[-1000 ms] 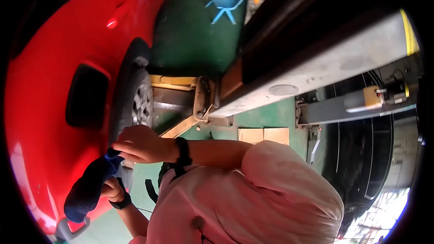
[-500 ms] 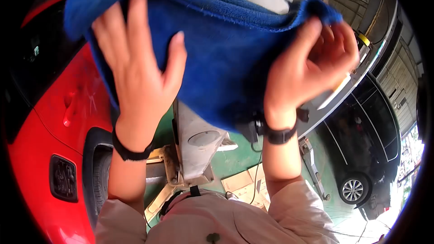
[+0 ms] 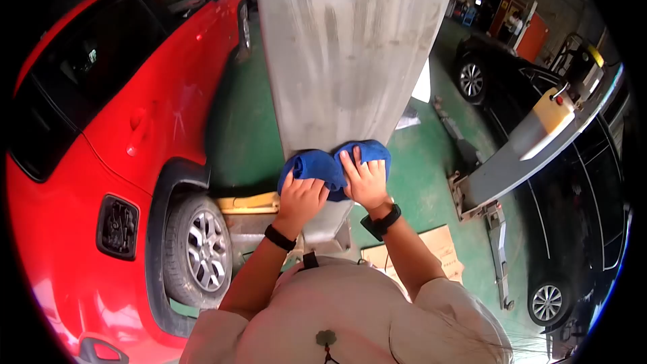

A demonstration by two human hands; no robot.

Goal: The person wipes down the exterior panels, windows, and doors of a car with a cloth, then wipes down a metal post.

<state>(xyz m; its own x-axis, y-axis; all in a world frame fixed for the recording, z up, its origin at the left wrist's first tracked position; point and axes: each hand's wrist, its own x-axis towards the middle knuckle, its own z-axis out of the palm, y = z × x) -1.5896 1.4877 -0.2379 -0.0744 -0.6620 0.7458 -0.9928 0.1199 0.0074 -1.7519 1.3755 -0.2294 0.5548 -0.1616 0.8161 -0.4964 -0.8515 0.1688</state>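
A blue towel-like cloth (image 3: 311,165) is bunched into two lumps against the lower part of a grey, streaked column (image 3: 347,61). My left hand (image 3: 301,199) grips the left lump, its fingers curled over the fabric. On the right lump, my right hand (image 3: 367,183) holds the cloth with its fingers laid over the top. Both hands are close together in front of my chest. The cloth hides the column's surface behind it.
A red car (image 3: 162,108) with its fuel flap area open stands close on the left. A yellow lift arm (image 3: 248,203) reaches toward its wheel. Flattened cardboard (image 3: 431,249) lies on the green floor. Another lift column (image 3: 505,168) and a black car (image 3: 573,182) are at the right.
Both hands have come down from high up and drawn closer together. The cloth, spread wide before, is now bunched against the column, whose upper part shows.
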